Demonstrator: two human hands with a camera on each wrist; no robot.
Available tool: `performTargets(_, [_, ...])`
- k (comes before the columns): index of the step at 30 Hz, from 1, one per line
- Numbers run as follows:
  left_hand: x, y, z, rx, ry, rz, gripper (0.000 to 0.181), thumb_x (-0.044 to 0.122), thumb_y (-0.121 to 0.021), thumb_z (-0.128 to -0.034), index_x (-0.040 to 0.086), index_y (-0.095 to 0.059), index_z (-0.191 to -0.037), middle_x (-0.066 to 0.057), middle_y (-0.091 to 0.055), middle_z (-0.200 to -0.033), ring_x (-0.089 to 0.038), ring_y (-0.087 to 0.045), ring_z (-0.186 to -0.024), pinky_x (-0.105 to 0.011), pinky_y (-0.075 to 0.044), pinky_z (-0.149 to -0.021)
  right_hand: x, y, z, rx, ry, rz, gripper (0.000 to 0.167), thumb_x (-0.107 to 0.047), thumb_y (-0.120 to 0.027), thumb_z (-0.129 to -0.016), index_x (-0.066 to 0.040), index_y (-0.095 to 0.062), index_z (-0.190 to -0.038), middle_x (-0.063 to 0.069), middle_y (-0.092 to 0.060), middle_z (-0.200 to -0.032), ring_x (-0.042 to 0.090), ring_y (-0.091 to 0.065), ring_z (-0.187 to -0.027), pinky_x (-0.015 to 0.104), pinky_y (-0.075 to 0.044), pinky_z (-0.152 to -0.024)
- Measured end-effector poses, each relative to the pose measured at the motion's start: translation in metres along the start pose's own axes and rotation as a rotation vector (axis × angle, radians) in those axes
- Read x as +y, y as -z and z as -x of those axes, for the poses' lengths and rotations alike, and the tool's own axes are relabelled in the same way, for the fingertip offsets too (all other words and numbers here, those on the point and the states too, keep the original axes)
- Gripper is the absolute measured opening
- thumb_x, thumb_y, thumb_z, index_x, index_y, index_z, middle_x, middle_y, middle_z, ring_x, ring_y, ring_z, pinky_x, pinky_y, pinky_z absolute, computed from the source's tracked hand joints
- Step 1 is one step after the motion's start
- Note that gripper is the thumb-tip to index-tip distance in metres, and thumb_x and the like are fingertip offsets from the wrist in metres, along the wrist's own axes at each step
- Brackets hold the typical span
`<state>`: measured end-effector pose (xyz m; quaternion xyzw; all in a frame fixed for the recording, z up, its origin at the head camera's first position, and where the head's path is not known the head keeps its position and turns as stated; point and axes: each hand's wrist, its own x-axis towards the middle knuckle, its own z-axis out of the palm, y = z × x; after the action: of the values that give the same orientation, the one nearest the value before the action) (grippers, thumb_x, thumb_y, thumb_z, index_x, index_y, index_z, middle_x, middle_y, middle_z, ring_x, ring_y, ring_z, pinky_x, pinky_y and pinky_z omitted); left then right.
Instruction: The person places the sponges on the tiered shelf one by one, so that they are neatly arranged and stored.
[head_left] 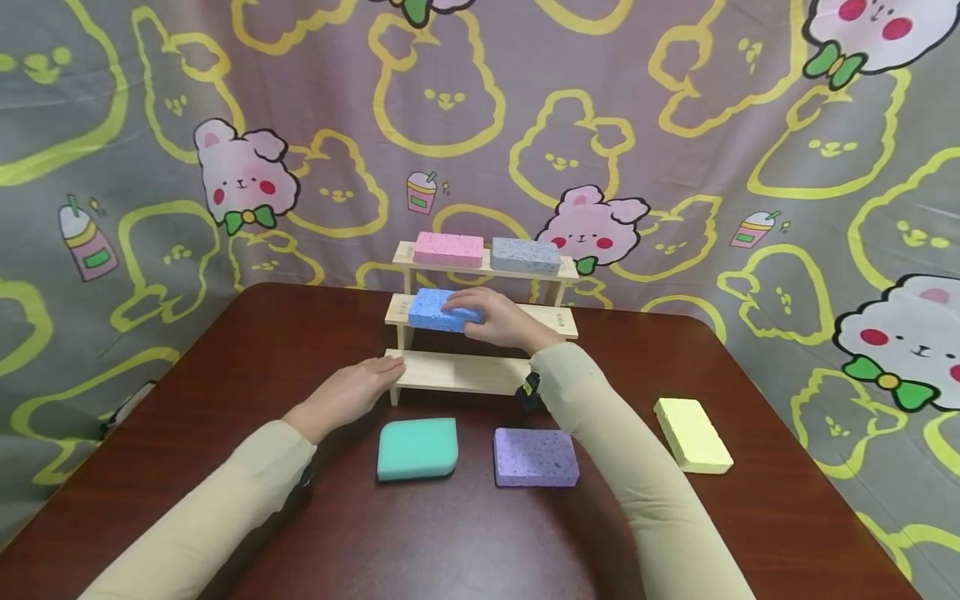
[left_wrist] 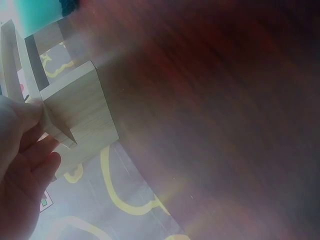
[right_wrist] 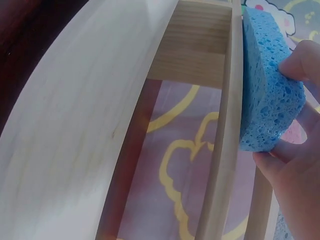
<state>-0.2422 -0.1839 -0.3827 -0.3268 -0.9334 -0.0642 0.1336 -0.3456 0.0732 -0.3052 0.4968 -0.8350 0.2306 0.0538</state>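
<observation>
A three-step wooden rack stands on the table. On its middle shelf, toward the left end, lies a blue sponge, which the right hand grips from above. In the right wrist view the fingers and thumb of that hand bend round the blue sponge. The left hand touches the left end of the lowest shelf. The left wrist view shows the left hand with its thumb and fingers on either side of a shelf end.
On the top shelf sit a pink sponge and a grey sponge. In front of the rack lie a teal sponge and a purple sponge; a yellow one lies at the right. A patterned curtain hangs behind.
</observation>
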Motion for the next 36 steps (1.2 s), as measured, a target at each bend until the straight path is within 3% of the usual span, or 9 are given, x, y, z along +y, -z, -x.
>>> performTargets(16, [-0.0018, -0.0039, -0.0003, 0.021, 0.001, 0.005, 0.035, 0.002, -0.060, -0.0880, 0.000, -0.058, -0.123, -0.015, -0.054, -0.126, -0.030, -0.051, -0.115, -0.044, -0.044, -0.091, 0.0050, -0.0047, -0.0030, -0.006, -0.094, -0.017, 0.039, -0.002, -0.055, -0.084, -0.009, -0.060, -0.122, 0.010, -0.047, -0.134, 0.023, -0.037, -0.126, 0.037, -0.033, -0.102])
performTargets(27, [0.0000, -0.0021, -0.0007, -0.017, 0.024, 0.004, 0.036, 0.004, -0.059, -0.0891, 0.002, -0.056, -0.125, -0.014, -0.053, -0.128, -0.029, -0.049, -0.117, -0.043, -0.043, -0.093, 0.0061, -0.0070, -0.0060, 0.001, -0.111, 0.013, 0.039, -0.002, -0.054, -0.086, -0.011, -0.059, -0.123, 0.008, -0.046, -0.135, 0.022, -0.035, -0.128, 0.036, -0.030, -0.104])
performTargets(36, [0.0009, -0.0007, -0.0006, -0.014, 0.017, -0.004, 0.036, 0.004, -0.059, -0.0891, 0.000, -0.056, -0.125, -0.015, -0.053, -0.127, -0.030, -0.049, -0.117, -0.044, -0.043, -0.093, 0.0042, -0.0088, -0.0056, -0.008, -0.122, 0.031, 0.040, -0.002, -0.053, -0.087, -0.011, -0.058, -0.125, 0.009, -0.044, -0.137, 0.022, -0.032, -0.129, 0.037, -0.028, -0.105])
